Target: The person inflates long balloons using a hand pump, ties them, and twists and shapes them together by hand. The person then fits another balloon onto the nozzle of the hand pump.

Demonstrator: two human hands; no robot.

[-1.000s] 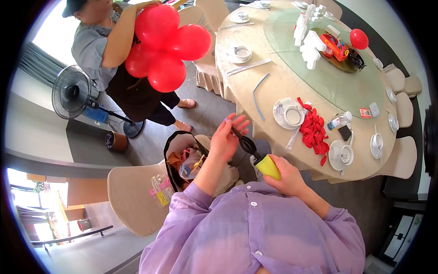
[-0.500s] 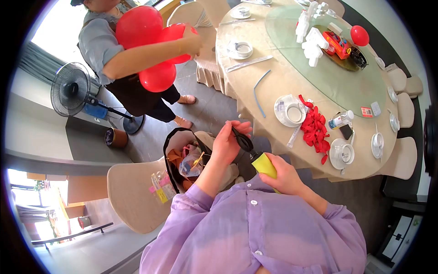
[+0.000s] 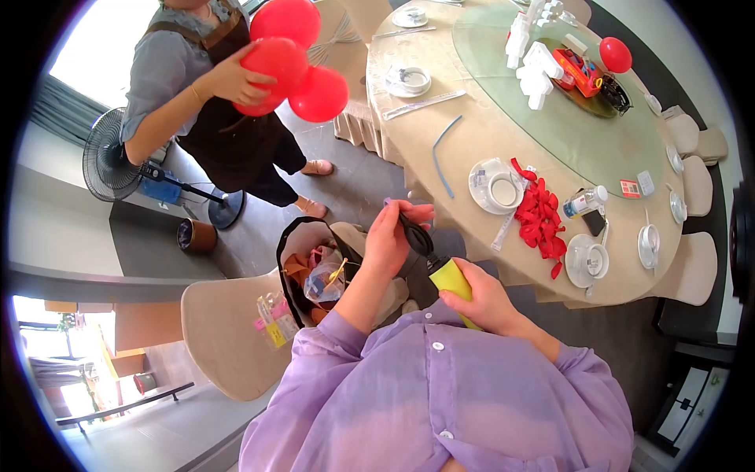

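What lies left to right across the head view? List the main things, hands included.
Fan, open bag, left hand, yellow tool, right hand, limp red balloons, bottle.

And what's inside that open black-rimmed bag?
In the bag, I see clear plastic, a brown thing, a pink thing and something yellow. Whatever lies beneath them is covered.

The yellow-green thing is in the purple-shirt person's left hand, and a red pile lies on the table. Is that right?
Not quite: the head view shows the yellow-green thing in the right hand, not the left hand. The red pile does lie on the table.
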